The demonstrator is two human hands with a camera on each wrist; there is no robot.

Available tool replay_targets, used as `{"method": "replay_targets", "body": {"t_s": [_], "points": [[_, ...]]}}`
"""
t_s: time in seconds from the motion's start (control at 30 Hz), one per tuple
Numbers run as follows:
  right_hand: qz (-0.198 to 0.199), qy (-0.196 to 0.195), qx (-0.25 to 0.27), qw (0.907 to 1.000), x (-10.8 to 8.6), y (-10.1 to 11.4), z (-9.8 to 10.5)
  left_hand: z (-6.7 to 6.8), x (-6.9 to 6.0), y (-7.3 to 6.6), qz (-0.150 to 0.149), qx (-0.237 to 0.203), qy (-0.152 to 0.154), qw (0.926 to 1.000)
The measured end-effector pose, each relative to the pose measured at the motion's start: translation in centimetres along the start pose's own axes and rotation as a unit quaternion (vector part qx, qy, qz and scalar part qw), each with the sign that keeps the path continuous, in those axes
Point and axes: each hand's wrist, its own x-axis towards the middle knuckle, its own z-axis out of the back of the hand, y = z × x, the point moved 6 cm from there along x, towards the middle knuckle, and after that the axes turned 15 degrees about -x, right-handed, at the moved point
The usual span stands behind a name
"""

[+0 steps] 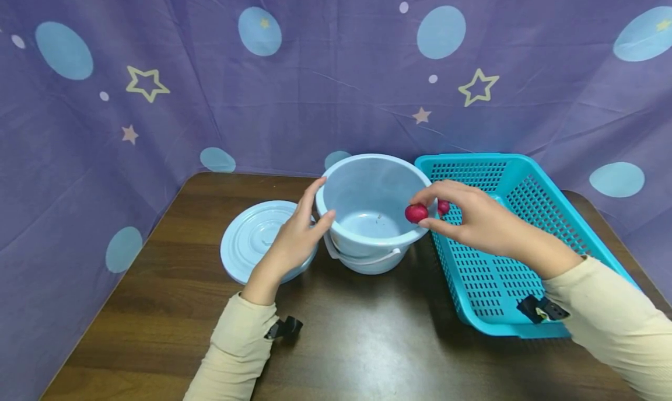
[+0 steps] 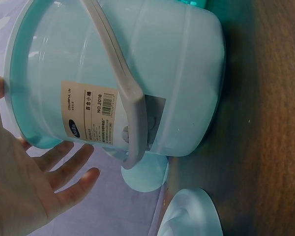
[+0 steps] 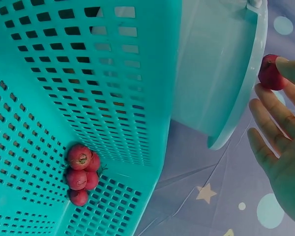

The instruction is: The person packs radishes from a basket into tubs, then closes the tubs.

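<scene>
A light blue bucket [image 1: 370, 264] stands upright, its pale handle [image 2: 123, 78] hanging down in front. My left hand [image 1: 296, 232] touches the bucket's left rim with thumb and fingertips, the other fingers spread loosely outside its wall. Between the thumb and fingers of my right hand [image 1: 472, 217] is a pinched red radish [image 1: 416, 213], held over the inner right edge of the bucket's mouth. A few dark specks show on the bucket's floor. More radishes [image 3: 78, 169] lie bunched in a corner of the turquoise basket [image 3: 172, 49]; my right hand mostly hides them in the head view.
Right of the bucket, the basket [image 1: 520, 329] stands close beside it. A round light blue lid [image 1: 249, 237] lies flat to the left, partly behind the left hand. All rest on a dark wooden table [image 1: 341, 342], with a purple patterned curtain [image 1: 336, 68] behind.
</scene>
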Motion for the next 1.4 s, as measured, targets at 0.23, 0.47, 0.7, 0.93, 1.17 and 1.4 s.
{"method": "replay_targets", "body": {"t_s": [0.23, 0.47, 0.7, 0.93, 1.17, 1.4], "points": [[-0.014, 0.003, -0.003, 0.9999, 0.0, -0.2, 0.1, 0.0, 0.0, 0.0, -0.001, -0.003, 0.004, 1.0], [-0.027, -0.006, 0.014, 0.9995, 0.0, -1.1, 0.3, 0.1, -0.1, -0.1, -0.002, -0.002, 0.002, 1.0], [-0.11, -0.021, 0.083, 0.9902, -0.5, -4.0, 0.2, 0.1, 0.0, 0.1, 0.002, -0.004, 0.004, 1.0], [-0.19, -0.008, 0.101, 0.9765, -0.8, -7.2, -1.0, 0.1, -0.1, 0.2, -0.002, -0.003, -0.002, 1.0], [-0.229, 0.038, 0.111, 0.9664, -1.1, -10.4, -3.8, 0.0, 0.0, 0.3, 0.002, -0.008, -0.002, 1.0], [-0.226, 0.075, 0.09, 0.9671, -1.2, -12.5, -5.6, -0.1, 0.0, 0.2, 0.003, -0.01, 0.002, 0.9999]]}}
